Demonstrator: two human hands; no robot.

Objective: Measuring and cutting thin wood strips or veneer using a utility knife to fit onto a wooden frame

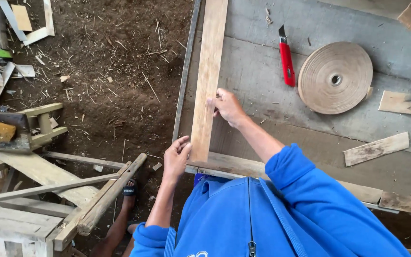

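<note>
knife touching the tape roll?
No. The red knife lies on the bench left of the tape roll, with a bare gap between them.
</note>
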